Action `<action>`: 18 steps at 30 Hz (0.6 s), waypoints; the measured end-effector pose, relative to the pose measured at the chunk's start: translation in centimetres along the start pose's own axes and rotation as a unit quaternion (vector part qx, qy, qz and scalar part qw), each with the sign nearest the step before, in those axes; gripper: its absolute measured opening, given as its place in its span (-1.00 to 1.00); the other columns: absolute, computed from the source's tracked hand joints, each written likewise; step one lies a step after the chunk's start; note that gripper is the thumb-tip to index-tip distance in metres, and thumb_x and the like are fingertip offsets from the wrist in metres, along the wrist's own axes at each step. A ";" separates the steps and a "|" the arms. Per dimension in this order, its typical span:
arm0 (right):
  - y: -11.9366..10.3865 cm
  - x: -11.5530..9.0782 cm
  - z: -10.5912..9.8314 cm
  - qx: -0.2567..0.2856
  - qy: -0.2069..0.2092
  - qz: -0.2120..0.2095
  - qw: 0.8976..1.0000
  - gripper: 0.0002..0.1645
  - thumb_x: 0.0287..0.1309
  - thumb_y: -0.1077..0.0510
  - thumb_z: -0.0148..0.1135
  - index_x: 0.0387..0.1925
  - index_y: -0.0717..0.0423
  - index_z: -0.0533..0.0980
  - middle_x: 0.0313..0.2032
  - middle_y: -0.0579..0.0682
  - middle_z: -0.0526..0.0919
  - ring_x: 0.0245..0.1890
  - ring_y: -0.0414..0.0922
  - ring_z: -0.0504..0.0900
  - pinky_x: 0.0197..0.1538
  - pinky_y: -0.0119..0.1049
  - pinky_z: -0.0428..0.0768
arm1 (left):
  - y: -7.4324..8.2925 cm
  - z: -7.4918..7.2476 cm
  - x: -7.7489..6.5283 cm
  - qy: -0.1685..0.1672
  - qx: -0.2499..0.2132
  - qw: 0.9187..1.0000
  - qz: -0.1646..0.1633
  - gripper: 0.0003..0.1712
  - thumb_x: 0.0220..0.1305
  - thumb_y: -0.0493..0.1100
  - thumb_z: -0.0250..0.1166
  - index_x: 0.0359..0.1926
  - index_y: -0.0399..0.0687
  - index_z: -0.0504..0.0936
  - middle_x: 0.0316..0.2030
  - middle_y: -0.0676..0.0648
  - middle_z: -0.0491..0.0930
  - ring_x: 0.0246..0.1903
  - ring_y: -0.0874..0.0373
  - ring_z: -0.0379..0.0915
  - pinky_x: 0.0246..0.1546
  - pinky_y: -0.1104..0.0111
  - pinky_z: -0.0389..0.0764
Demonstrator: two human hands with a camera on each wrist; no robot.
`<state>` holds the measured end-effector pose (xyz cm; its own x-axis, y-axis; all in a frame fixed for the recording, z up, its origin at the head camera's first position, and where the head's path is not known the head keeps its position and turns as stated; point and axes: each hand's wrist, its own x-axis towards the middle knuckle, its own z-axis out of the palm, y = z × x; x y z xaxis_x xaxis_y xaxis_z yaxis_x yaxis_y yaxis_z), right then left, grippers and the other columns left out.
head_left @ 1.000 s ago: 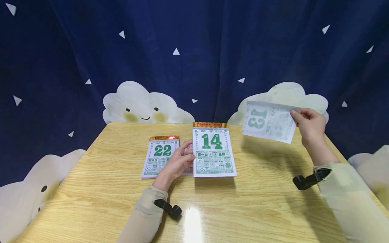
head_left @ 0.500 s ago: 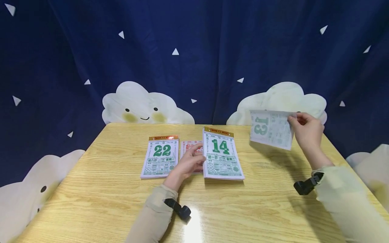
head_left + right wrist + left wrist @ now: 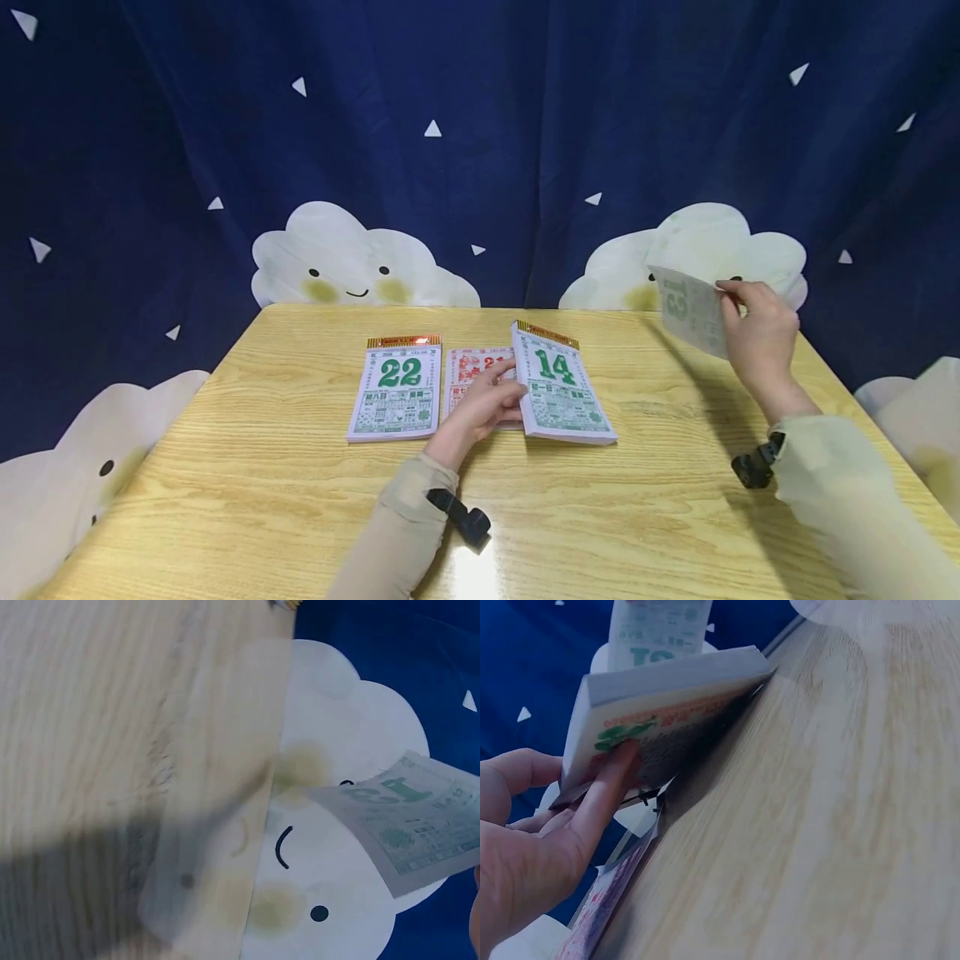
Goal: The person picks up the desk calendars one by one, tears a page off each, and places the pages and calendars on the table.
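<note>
My left hand (image 3: pixel 483 406) grips the left edge of a tear-off calendar (image 3: pixel 566 396) showing a green 14. In the left wrist view, fingers reach under the pad's printed back (image 3: pixel 675 724) while the thumb lies at its edge. The pad leans, its left side raised and its right side low at the table. Off to the right, my right hand (image 3: pixel 763 337) pinches a torn calendar page (image 3: pixel 688 312) in the air. A green 13 shows mirrored through the thin paper in the head view; the page bends in the right wrist view (image 3: pixel 409 825).
On the wooden table (image 3: pixel 247 500) lies another tear-off calendar (image 3: pixel 397 392) showing a green 22. Beside it is a red-printed page (image 3: pixel 465 371) with a 21, partly covered by the left hand. A dark blue curtain (image 3: pixel 495 125) with clouds hangs behind the table's far edge.
The left hand has carried the 14 calendar rightward and down, tilting it and uncovering more of the red page. The right hand's page has swung round and now looks narrower.
</note>
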<state>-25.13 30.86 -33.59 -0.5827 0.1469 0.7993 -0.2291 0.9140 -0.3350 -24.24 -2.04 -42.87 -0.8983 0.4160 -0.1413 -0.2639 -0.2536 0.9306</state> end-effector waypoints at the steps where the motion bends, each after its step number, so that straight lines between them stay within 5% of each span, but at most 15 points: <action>1: 0.1 -0.2 0.0 -0.006 -0.003 -0.030 1.000 -0.86 0.08 0.33 0.16 -0.30 0.28 0.58 -0.39 0.24 0.60 -0.38 0.18 0.55 -0.32 0.05 0.43 | -0.1 0.1 0.1 -0.002 0.002 1.000 -0.002 -0.28 0.10 -0.43 0.07 0.32 -0.12 0.15 -0.11 -0.30 0.55 -0.40 0.13 0.57 -0.26 0.17 0.62; 4: 0.1 -1.0 0.4 -0.025 -0.016 -0.113 0.993 -0.86 -0.02 0.38 0.21 -0.33 0.27 0.58 -0.45 0.21 0.59 -0.49 0.20 0.51 -0.45 0.04 0.42 | -0.2 0.3 0.3 -0.008 0.009 1.000 -0.012 -0.31 0.17 -0.43 0.05 0.34 -0.13 0.12 -0.01 -0.35 0.49 -0.33 0.08 0.59 -0.28 0.22 0.63; 8: 0.1 -2.1 0.9 -0.042 -0.047 -0.195 0.979 -0.81 -0.12 0.38 0.25 -0.35 0.24 0.58 -0.49 0.17 0.59 -0.57 0.17 0.50 -0.49 0.01 0.44 | -0.3 0.6 0.7 0.010 0.046 0.999 -0.021 -0.33 0.20 -0.42 0.06 0.34 -0.16 0.12 -0.15 -0.22 0.48 -0.39 0.14 0.54 -0.37 0.33 0.64; 13: 0.0 -3.5 1.4 -0.063 -0.106 -0.242 0.962 -0.85 -0.16 0.34 0.27 -0.41 0.22 0.59 -0.50 0.11 0.61 -0.56 0.08 0.54 -0.47 -0.04 0.48 | -0.2 1.1 1.1 0.054 0.125 0.991 -0.022 -0.39 0.18 -0.39 0.12 0.28 -0.21 0.24 -0.37 -0.04 0.32 -0.47 0.22 0.42 -0.37 0.38 0.62; 18: 0.0 -5.0 1.7 -0.069 -0.152 -0.269 0.949 -0.87 -0.19 0.28 0.31 -0.47 0.22 0.58 -0.53 0.07 0.60 -0.60 0.00 0.54 -0.51 -0.09 0.49 | -0.1 1.5 1.4 0.113 0.161 0.980 -0.011 -0.42 0.13 -0.38 0.18 0.22 -0.20 0.33 -0.36 -0.04 0.38 -0.51 0.21 0.44 -0.40 0.37 0.61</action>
<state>-23.53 29.46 -38.47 -0.6137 -0.4513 0.6479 -0.4649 0.8697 0.1655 -24.95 -0.14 -42.66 -0.9583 0.2049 -0.1992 -0.1916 0.0567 0.9798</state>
